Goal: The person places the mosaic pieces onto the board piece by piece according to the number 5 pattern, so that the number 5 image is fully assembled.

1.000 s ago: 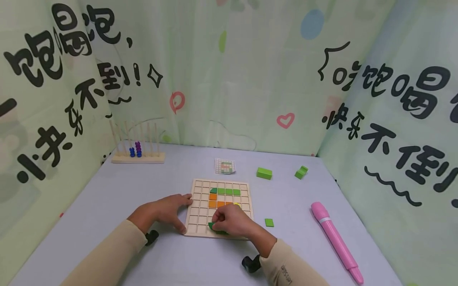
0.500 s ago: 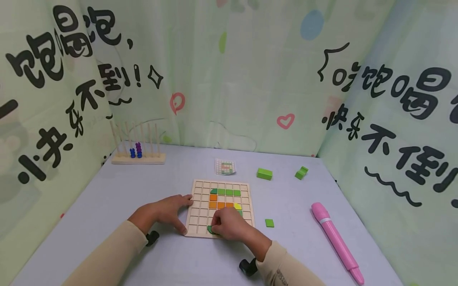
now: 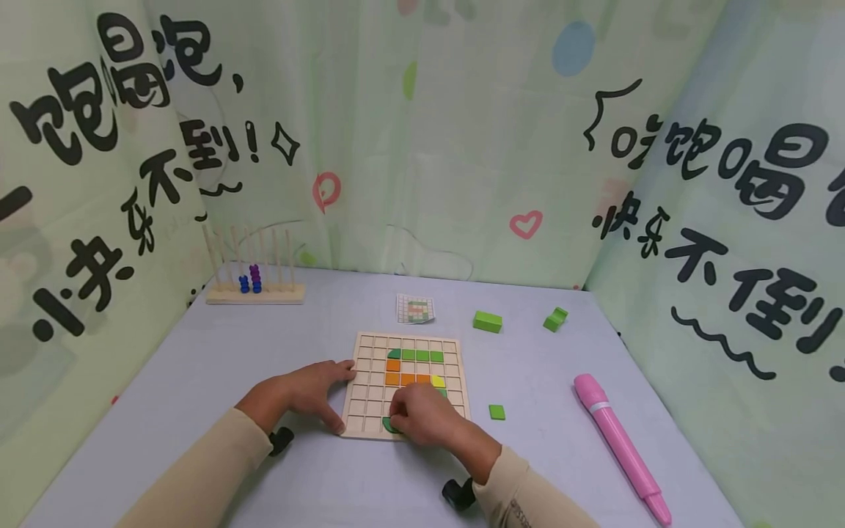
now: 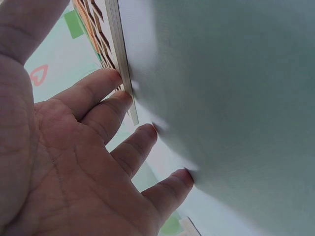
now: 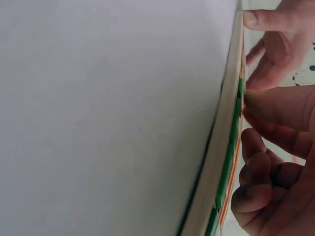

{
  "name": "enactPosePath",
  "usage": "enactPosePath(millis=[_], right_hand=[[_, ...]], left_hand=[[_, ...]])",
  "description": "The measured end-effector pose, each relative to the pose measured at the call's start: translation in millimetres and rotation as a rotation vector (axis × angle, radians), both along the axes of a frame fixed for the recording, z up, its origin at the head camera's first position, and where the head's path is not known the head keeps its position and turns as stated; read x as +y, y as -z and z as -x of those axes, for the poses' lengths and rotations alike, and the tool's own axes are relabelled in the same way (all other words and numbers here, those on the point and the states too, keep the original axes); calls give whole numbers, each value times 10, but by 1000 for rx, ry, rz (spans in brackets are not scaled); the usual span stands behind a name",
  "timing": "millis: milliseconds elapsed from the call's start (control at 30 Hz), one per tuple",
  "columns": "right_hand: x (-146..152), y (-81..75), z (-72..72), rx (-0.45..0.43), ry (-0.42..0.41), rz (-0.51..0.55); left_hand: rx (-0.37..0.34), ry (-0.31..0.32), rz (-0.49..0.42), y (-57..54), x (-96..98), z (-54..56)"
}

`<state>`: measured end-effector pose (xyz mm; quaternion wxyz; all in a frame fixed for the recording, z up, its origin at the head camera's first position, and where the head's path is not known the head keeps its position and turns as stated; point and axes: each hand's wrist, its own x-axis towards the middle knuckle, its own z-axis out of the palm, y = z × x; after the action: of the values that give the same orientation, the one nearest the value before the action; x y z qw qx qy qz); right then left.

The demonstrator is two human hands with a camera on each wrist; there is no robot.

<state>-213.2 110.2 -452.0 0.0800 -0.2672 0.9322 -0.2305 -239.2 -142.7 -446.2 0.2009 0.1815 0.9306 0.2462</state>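
Now we brace the wooden grid board (image 3: 372, 422) with our left hand (image 3: 310, 392), its straight fingers (image 4: 106, 86) pressed against the board's left edge on the grey table (image 3: 198, 367). Our right hand (image 3: 422, 418) rests over the board's near row, fingers curled down onto a dark green piece (image 3: 389, 425) lying there, apparently pinching it. Orange and green tiles (image 3: 409, 367) fill cells farther up. A loose green square (image 3: 497, 412) lies just right of the board, with a pink marker (image 3: 617, 440) beyond it.

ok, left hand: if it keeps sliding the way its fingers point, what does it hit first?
The left hand already has fingertips against the wooden grid board at its left edge, so the board comes first; beyond lie orange tiles, probably.
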Motion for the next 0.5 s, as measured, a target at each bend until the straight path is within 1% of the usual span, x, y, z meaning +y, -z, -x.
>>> enactPosePath(millis=[133, 200, 300, 400, 500], right_hand=[[126, -27, 51, -26, 22, 55], [248, -34, 88, -58, 33, 89], [470, -57, 138, -138, 59, 146], [707, -64, 168, -206, 111, 179], [922, -66, 170, -245, 177, 190]], left_hand=[[4, -3, 2, -5, 7, -12], [6, -7, 6, -8, 15, -17], [10, -10, 16, -3, 22, -18], [10, -16, 25, 6, 29, -11], [8, -23, 27, 19, 29, -5]])
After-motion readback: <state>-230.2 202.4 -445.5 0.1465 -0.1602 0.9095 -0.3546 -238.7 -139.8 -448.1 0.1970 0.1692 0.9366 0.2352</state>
